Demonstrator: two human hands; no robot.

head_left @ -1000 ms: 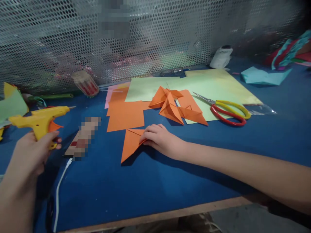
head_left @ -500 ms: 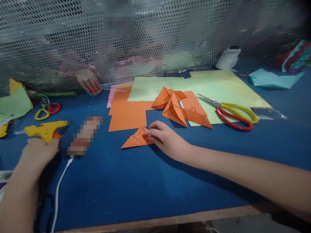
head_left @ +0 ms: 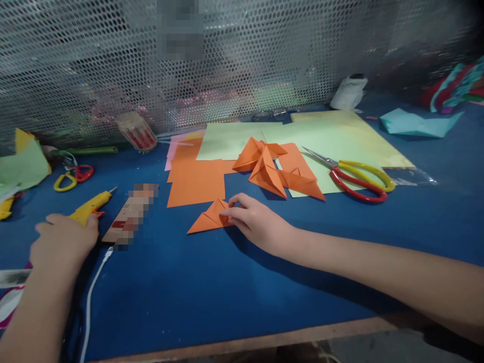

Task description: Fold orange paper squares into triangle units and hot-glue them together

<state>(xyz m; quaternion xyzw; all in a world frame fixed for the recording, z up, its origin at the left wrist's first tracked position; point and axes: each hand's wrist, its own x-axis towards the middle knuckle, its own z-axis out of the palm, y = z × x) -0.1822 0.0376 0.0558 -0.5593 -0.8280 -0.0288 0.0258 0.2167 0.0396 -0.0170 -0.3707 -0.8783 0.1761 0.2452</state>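
At the left, my left hand [head_left: 66,239] is closed around a yellow hot glue gun [head_left: 92,205], whose metal nozzle points up and to the right. In the middle, my right hand [head_left: 260,222] pinches the right end of a folded orange paper piece [head_left: 207,219] lying on the blue table [head_left: 181,292]; my fingers cover that end. Just behind it are flat orange paper sheets [head_left: 197,181]. More folded orange paper pieces [head_left: 266,171] stand joined in a cluster to the right of these sheets.
Scissors with red and yellow handles [head_left: 359,184] lie on light green sheets [head_left: 336,141]. A phone [head_left: 130,217] with a white cable [head_left: 91,297] sits beside the glue gun. Smaller scissors [head_left: 73,176] and a clear container [head_left: 136,132] are farther back, before a perforated metal panel [head_left: 234,60].
My left hand has shifted slightly right and turned the glue gun, so its nozzle now angles upward toward the phone. My right hand keeps its pinch on the folded paper; the view has shifted slightly.
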